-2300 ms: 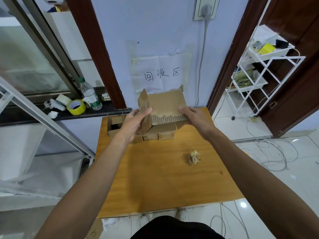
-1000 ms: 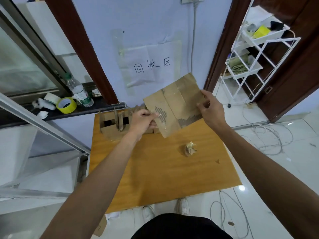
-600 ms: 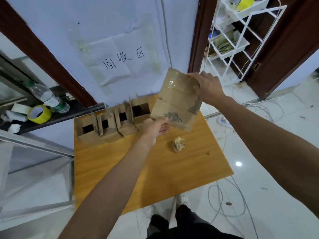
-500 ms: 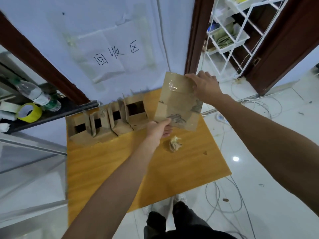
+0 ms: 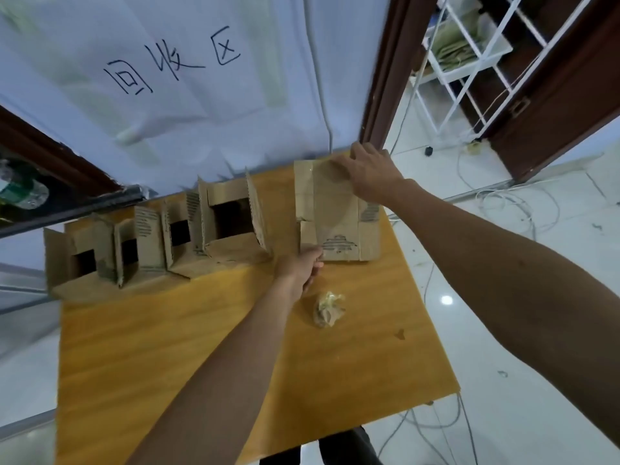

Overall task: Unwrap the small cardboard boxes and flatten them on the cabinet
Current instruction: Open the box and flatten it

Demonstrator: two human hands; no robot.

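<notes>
Two bare hands work over a yellow wooden surface (image 5: pixel 167 347), both arms entering from its near edge. Nearest the viewer, on the right half of the surface, lies a crumpled wad of tape (image 5: pixel 328 308), touching neither hand. Just beyond it, the left hand (image 5: pixel 300 268) sits at the near-left corner of the flattened box (image 5: pixel 335 216). Its fingers are curled with the thumb on top, pinching that corner of the cardboard. The flattened box lies flat on the far-right part of the surface, its long side running away from the viewer. A strip of clear tape glints along its middle, and torn patches of exposed corrugation show at the near and right edges. The right hand (image 5: pixel 367 172) rests palm-down on the far-right part of the same box, fingers straight and spread apart, pressing the cardboard down, with the fingertips reaching its far edge. Just left of the flattened box, four open boxes (image 5: pixel 231 193) stand in a row along the far edge, touching one another, flaps raised and dark openings facing the viewer. Behind them rises a pale wall (image 5: pixel 268 112) carrying a taped paper sign (image 5: pixel 171 62) with handwritten characters. A plastic bottle (image 5: pixel 20 193) is on a dark ledge (image 5: pixel 67 209) at far left. A white wire rack (image 5: pixel 469 55) stands on the tiled floor (image 5: pixel 536 263) at far right.
</notes>
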